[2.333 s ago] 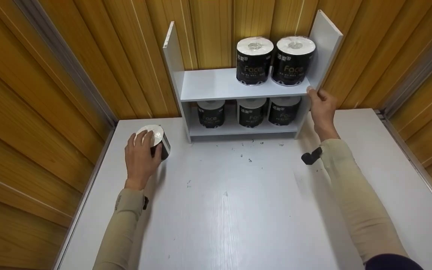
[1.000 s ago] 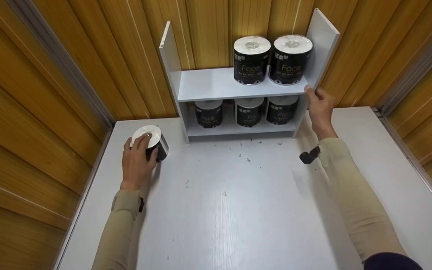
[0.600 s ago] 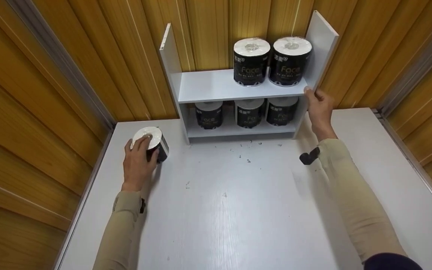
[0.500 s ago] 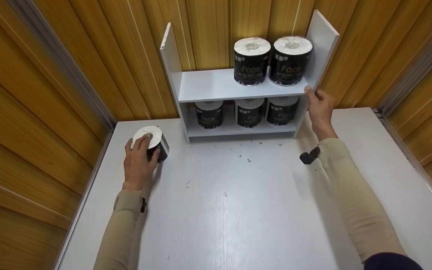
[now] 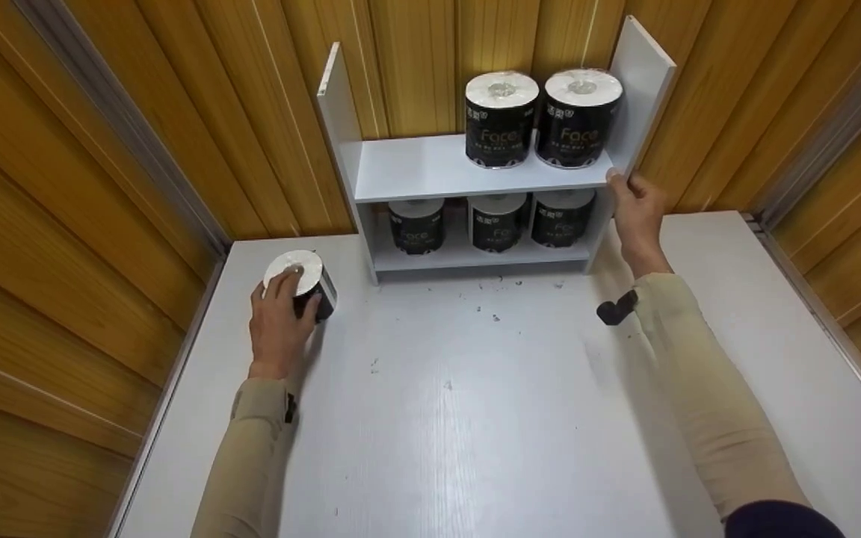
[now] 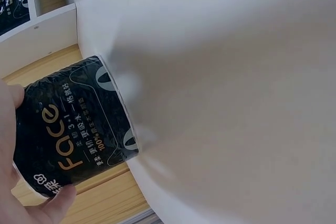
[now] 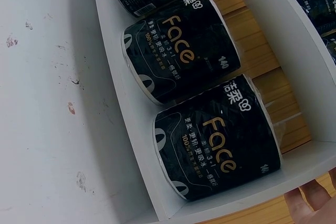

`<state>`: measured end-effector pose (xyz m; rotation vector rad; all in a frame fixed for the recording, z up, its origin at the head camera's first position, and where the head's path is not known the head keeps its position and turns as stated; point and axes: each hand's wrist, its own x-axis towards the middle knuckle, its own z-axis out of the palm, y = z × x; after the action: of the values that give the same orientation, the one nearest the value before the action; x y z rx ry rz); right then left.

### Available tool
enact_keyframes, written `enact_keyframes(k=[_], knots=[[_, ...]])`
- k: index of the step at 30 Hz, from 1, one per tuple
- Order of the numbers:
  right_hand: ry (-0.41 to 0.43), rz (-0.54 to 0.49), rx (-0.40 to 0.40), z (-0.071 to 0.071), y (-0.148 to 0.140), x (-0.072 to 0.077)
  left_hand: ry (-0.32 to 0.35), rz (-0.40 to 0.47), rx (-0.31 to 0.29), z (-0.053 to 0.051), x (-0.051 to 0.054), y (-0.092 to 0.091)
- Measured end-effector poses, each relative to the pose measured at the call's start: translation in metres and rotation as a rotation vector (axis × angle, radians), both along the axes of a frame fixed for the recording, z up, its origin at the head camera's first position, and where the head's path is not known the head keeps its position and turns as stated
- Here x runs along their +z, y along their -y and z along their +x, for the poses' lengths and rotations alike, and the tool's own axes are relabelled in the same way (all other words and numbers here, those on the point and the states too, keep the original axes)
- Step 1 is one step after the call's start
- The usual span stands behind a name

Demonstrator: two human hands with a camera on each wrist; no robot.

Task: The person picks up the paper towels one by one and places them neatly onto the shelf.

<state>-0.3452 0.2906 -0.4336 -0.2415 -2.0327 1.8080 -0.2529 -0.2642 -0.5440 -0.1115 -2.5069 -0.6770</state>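
Note:
My left hand (image 5: 279,329) grips a paper roll (image 5: 311,270) in a black "Face" wrapper, upright on the table left of the shelf. Its fingers lie over the white top and the thumb is on the side. In the left wrist view the wrapped roll (image 6: 79,124) shows its printed side, base at the white surface. My right hand (image 5: 641,220) holds the right side panel of the white two-tier shelf (image 5: 412,168), thumb at its front edge. Two like rolls (image 5: 501,123) stand on the upper board, at the right. Three rolls (image 5: 496,224) stand below, partly covered by the upper board.
The white table (image 5: 445,433) has small dark marks in front of the shelf. Wood-patterned walls (image 5: 423,67) close in the back and sides. A black wrist device (image 5: 616,308) sticks out from the right sleeve.
The left fingers have shifted nearer on the roll's top, and that hand has since drifted slightly right. The roll has barely moved. The right hand stays on the shelf's side.

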Motion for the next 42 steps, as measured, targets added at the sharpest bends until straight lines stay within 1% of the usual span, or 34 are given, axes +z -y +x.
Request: enact_keyframes(k=[5, 11, 21, 22, 30, 36, 42], knots=[[0.014, 0.003, -0.003, -0.001, 0.001, 0.0, -0.001, 0.02, 0.012, 0.003, 0.0, -0.001], [0.021, 0.004, -0.005, -0.001, -0.001, 0.0, -0.037, 0.015, -0.006, 0.005, 0.0, -0.003], [-0.013, -0.011, 0.002, -0.003, -0.003, -0.002, -0.068, -0.006, -0.006, 0.007, -0.002, -0.005], [-0.015, -0.001, -0.003, -0.003, -0.002, -0.002, -0.069, -0.006, -0.005, 0.007, -0.002, -0.005], [-0.001, 0.018, -0.014, -0.001, -0.001, 0.0, -0.076, -0.005, -0.009, 0.007, 0.0, -0.007], [-0.001, 0.037, -0.013, -0.001, -0.002, 0.0, -0.08, -0.007, -0.007, 0.01, 0.005, -0.01], [-0.009, 0.017, -0.01, -0.003, -0.002, -0.002, -0.095, 0.0, 0.004, 0.011, 0.008, -0.013]])
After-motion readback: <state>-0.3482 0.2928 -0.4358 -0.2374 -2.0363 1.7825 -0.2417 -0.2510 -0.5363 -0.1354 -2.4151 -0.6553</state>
